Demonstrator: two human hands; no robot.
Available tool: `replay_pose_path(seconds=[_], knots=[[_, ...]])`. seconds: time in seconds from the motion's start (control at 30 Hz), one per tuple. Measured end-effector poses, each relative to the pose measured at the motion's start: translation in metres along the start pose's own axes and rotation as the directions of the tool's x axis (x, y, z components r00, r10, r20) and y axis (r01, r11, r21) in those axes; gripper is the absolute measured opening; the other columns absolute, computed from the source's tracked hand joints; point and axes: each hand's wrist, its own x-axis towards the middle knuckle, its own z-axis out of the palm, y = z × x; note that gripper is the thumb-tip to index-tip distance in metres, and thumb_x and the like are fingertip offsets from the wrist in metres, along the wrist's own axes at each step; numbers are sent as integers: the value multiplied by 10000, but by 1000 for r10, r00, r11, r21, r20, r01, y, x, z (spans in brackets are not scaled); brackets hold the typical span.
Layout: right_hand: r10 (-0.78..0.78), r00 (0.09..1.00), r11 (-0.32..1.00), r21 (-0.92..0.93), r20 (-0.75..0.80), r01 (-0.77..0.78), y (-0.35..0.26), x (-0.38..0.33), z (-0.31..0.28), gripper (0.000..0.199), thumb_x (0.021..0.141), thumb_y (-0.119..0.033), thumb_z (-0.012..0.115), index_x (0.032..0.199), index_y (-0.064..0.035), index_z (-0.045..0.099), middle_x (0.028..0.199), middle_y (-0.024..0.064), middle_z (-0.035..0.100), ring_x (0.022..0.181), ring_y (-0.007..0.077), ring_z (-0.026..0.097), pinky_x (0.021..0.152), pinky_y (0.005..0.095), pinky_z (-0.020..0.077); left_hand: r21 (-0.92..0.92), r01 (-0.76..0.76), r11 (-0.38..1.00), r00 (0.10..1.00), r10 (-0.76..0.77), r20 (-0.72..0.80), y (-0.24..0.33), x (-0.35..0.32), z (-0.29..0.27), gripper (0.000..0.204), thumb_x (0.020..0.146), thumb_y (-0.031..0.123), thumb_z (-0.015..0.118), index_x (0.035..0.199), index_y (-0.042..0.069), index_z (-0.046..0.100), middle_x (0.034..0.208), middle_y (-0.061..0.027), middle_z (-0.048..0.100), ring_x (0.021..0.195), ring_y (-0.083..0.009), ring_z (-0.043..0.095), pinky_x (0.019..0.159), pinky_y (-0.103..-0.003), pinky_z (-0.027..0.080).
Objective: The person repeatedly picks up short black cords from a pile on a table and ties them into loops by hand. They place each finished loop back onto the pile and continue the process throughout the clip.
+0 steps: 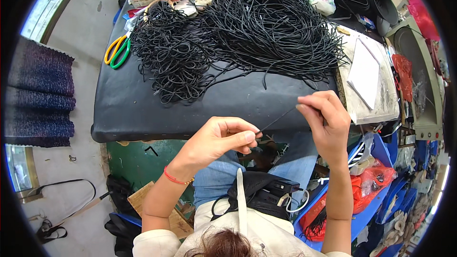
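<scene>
A thin black cord (277,121) runs taut and slanting between my two hands, over the near edge of the padded black table (138,119). My left hand (223,138) pinches its lower left end between thumb and fingers. Higher up and to the right, my right hand (326,116) grips the other end in a fingertip pinch. Beyond them lies a large heap of black cords (281,28), mostly long strands. A looser, curlier pile of black cord (169,52) sits to its left.
Scissors with yellow and green handles (117,51) lie at the table's left. A white sheet (365,76) rests on a board at the right. Below right is a blue bin (312,245) with red plastic bags (369,183). A black pouch (271,195) lies on my lap.
</scene>
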Motion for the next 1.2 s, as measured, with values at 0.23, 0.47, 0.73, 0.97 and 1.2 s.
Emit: replay_pose_path(seconds=[0.23, 0.47, 0.73, 0.97, 1.2], knots=[[111, 994, 977, 185, -23, -105, -23, -9, 54, 162, 785, 18, 614, 945, -10, 615, 805, 85, 550, 686, 184, 561, 602, 276, 458, -85, -284, 955, 938, 258, -232, -16, 18, 28, 174, 890, 129, 573, 987, -16, 582, 851, -68, 629, 754, -103, 617, 695, -231, 529], [123, 986, 931, 330, 108, -152, -18, -19, 56, 238, 806, 62, 565, 1030, -3, 614, 872, 107, 591, 734, 174, 597, 636, 265, 485, 31, -388, 921, 854, 372, -363, -34, 26, 22, 151, 888, 122, 578, 950, -15, 592, 859, -44, 628, 734, -80, 601, 680, -226, 530], [375, 920, 764, 524, 112, -376, -23, -25, 63, 134, 803, 17, 607, 932, -1, 636, 812, 88, 625, 667, 135, 609, 596, 240, 485, -144, -399, 906, 886, 340, -316, -31, 22, 21, 126, 893, 118, 560, 949, 15, 608, 906, -25, 619, 766, -74, 579, 716, -232, 497], [269, 961, 922, 271, 68, -277, -25, -28, 59, 112, 781, -7, 640, 893, -4, 638, 758, 94, 603, 624, 174, 585, 544, 268, 457, -379, -369, 849, 926, 298, -233, -31, 23, 23, 102, 930, 135, 474, 965, 80, 554, 948, -24, 569, 947, -124, 528, 875, -322, 419], [129, 992, 985, 110, 15, -129, -4, -35, 45, 156, 743, -5, 670, 897, -19, 648, 761, 101, 589, 629, 214, 585, 572, 295, 472, -496, -267, 826, 961, 190, -201, -27, 23, 7, 149, 937, 170, 487, 979, 54, 570, 861, -14, 576, 746, -78, 530, 745, -244, 464]])
